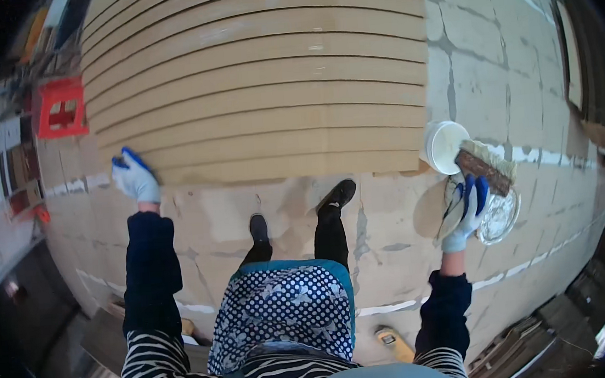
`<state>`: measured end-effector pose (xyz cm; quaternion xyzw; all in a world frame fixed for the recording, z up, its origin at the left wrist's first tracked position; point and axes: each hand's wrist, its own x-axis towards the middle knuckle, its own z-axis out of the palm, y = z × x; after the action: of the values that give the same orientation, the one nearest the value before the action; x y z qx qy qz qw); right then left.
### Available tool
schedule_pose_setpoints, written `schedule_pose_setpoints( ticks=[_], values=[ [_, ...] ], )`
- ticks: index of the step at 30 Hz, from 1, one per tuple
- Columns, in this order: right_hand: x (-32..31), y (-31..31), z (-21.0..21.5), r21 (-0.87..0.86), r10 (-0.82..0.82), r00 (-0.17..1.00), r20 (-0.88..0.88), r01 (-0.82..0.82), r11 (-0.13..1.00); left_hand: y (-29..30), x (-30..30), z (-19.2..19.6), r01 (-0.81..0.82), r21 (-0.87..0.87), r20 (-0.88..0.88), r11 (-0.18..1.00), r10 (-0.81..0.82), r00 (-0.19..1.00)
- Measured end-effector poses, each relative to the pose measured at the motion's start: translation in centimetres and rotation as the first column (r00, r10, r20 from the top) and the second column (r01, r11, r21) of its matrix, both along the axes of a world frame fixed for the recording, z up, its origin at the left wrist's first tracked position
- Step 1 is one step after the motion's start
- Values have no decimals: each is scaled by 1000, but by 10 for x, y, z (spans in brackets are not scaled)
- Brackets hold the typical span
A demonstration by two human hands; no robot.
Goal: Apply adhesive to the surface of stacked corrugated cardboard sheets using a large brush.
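The right hand [467, 208] is closed around a wide brush [484, 172] by the white bucket [430, 149] — a knock could tip it. The left hand [134, 177] meets the brown boards' [260, 107] near-left corner (grip: cannot tell); tugging might skew them.

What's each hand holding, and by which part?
Right hand: wide brush, by its brown body. Left hand: at the tan panels' near-left corner; grip can't be told.
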<state>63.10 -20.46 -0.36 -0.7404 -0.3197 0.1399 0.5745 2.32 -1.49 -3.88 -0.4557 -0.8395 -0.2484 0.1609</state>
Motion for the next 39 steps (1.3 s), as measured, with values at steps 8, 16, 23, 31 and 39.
schedule_pose_setpoints(
  ticks=[8, 16, 23, 31, 39],
  values=[
    [-226, 88, 75, -14, 565, 695, 445, -625, 780, 28, -41, -4, 75, 135, -37, 988, -71, 997],
    [-311, 176, 16, -108, 541, 819, 192, -530, 841, 38, -17, -37, 38, -266, 435, 963, 85, 897],
    [-250, 251, 46, 92, 403, 910, 99, -412, 907, 38, -12, -13, 32, -265, 451, 964, 95, 887],
    [-248, 213, -9, 100, 393, 919, 30, -394, 914, 34, -6, -29, 29, -206, 430, 978, 64, 900],
    [-313, 271, 56, 133, 544, 839, -23, -536, 833, 33, -9, -30, -5, -203, 392, 979, 86, 916]
  ],
)
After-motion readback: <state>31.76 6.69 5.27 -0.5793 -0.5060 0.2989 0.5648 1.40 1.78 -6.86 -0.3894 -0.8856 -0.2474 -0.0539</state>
